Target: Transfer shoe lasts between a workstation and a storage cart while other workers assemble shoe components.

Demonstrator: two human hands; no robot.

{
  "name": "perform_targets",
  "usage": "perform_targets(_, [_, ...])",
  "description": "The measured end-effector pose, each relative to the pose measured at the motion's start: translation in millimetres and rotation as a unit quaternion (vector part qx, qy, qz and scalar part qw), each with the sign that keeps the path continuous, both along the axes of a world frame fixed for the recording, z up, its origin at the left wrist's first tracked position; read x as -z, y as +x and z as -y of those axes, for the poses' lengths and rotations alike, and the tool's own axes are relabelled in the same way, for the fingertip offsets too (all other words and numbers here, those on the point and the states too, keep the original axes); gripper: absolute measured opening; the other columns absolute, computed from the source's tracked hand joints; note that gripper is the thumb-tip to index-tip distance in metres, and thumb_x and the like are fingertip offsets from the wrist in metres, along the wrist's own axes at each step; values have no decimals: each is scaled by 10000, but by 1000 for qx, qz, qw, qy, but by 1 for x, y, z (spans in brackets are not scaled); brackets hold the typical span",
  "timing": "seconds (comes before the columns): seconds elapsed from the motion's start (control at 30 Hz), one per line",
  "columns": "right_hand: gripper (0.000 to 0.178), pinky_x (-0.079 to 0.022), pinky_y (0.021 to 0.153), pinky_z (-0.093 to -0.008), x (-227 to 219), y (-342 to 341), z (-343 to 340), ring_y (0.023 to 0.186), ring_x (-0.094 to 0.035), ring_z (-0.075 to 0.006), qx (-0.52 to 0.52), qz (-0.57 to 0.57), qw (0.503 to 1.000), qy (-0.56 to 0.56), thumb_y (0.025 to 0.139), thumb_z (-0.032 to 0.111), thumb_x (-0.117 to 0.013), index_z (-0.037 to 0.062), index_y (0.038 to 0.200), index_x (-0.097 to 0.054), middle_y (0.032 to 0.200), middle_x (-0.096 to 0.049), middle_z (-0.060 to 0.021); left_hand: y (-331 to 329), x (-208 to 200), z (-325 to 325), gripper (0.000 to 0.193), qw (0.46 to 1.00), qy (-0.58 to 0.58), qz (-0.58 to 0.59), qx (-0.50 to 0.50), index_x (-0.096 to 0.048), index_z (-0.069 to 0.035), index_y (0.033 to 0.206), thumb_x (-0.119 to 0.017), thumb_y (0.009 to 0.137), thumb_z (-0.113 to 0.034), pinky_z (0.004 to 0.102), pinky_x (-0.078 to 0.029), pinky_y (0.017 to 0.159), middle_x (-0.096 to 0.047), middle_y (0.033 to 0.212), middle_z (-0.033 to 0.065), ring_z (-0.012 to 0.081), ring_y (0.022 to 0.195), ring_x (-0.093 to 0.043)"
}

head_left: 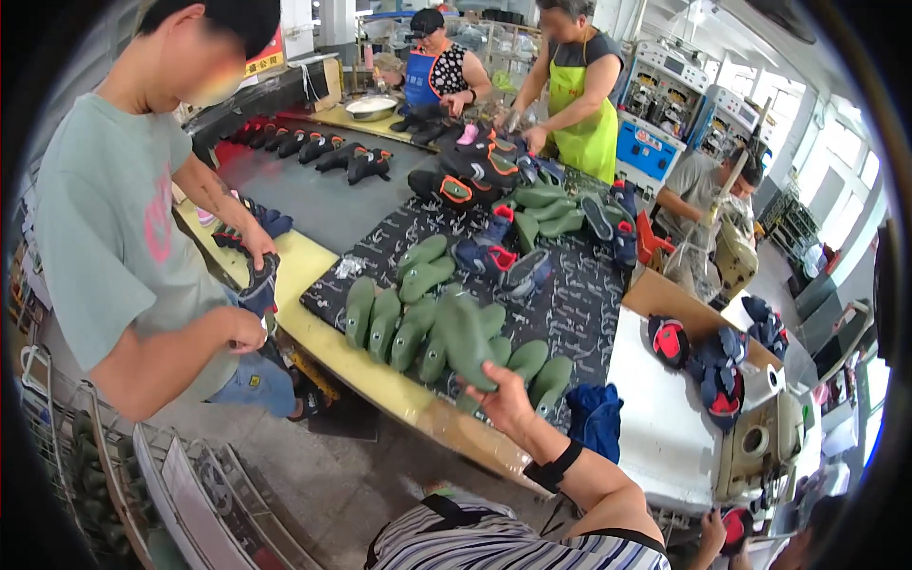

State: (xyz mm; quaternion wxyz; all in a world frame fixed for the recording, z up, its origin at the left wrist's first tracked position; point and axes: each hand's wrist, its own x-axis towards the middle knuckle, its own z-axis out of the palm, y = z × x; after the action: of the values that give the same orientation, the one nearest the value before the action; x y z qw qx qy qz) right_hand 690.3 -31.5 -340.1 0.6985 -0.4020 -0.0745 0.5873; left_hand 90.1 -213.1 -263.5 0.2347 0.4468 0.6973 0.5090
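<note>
My right hand (505,399), with a black band on its wrist, reaches over the table's near edge. Its fingers are closed around the narrow end of a green shoe last (463,332), which is tilted up and a little blurred. Below it, more green shoe lasts (385,325) stand side by side on the dark patterned cloth (579,313). Just beyond lie dark blue shoes with red linings (489,256). A blue cloth piece (596,423) rests right of my forearm. My left hand is out of view.
A co-worker on the left handles a dark shoe (256,285). Two people work at the far end, near black shoes (465,157). Shoe uppers (670,340) lie on a white table (655,427) with a sewing machine (760,442). A rack (180,494) stands lower left.
</note>
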Motion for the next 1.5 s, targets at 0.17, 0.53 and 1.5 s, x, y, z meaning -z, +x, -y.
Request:
perform_targets(0.17, [408,-438,882,-393,-4,154,-113,1042,-507,-282,86,52,968,231,895,243,-439,-54,1175,-413,1130,-514,-153,145,-1,-59,561,986,-83,139,41,-360,46,1234,-595,826,-258,420,-337,953,-484,1152,189,281,1070,-475])
perform_targets(0.53, [719,-466,833,-335,16,1,15,1029,-530,-264,-430,74,899,49,841,440,-516,-64,1287,-261,1137,-493,-215,324,7,-161,620,797,-221,436,355,-309,-28,1315,-530,815,-319,324,-456,795,-462,1228,123,234,1033,-518])
perform_targets(1.5, [354,-494,764,-341,-20,62,-2,863,-586,-234,-344,91,930,-95,867,162,-483,-43,1151,-430,981,-570,-140,360,59,-170,402,742,-311,415,425,-394,11,1244,-485,863,-81,291,-466,739,-534,1108,165,205,893,-565])
